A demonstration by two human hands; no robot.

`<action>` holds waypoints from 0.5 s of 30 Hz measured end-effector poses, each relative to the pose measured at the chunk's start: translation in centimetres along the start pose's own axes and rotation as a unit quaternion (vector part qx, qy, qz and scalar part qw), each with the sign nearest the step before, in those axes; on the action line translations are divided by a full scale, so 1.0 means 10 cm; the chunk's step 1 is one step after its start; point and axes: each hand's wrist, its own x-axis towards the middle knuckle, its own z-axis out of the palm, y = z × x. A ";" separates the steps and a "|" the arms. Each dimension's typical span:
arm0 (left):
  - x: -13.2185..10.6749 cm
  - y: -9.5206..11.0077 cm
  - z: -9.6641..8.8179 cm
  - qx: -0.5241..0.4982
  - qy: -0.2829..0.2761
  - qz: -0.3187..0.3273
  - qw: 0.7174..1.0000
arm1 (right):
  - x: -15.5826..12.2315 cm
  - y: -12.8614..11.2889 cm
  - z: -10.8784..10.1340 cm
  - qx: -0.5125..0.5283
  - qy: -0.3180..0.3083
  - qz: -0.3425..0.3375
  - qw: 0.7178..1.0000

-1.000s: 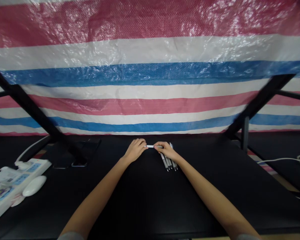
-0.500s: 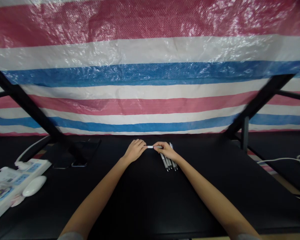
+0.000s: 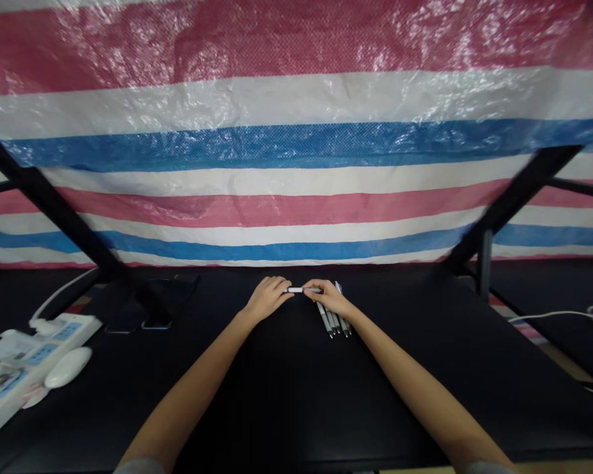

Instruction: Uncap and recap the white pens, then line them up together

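Pen point(image 3: 295, 289), long axis crosswise, between the hands at far part of worktop point(image 3: 296, 395); right hand's point(image 3: 328, 297) fingers pinch its grey end; left hand's point(image 3: 267, 297) meet its white end, grip unclear.

The pens point(image 3: 331, 321) are grey, the table point(image 3: 296, 395) black, the sheet point(image 3: 296, 210) striped (red, white, blue)

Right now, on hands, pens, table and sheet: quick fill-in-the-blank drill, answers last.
1. Of the left hand and the right hand, the loose pens lie nearer the ____.
2. A pen pinched in the right hand has its far end at the ____ hand.
3. The table is coloured ____.
4. The sheet behind has stripes of red, white and ____.
Missing words: right; left; black; blue.
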 end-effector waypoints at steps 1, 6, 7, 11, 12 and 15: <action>0.00 0.00 0.00 0.004 -0.002 0.004 1.000 | 0.00 0.00 0.00 0.000 0.000 0.001 1.000; 0.00 0.01 0.01 0.030 0.003 0.005 1.000 | 0.00 -0.01 0.00 0.001 0.000 0.001 1.000; 0.00 0.01 0.01 0.036 0.000 0.004 0.999 | 0.00 -0.01 0.00 0.004 -0.001 0.000 1.000; 0.00 0.03 0.00 0.035 -0.022 -0.004 0.999 | -0.01 -0.03 0.01 0.015 -0.002 0.000 1.000; 0.00 0.03 0.00 0.026 -0.026 -0.007 0.999 | -0.01 -0.04 0.01 0.016 -0.004 0.001 1.000; -0.01 0.02 0.01 0.002 -0.040 -0.020 0.999 | -0.01 -0.04 0.01 0.017 -0.009 0.000 1.000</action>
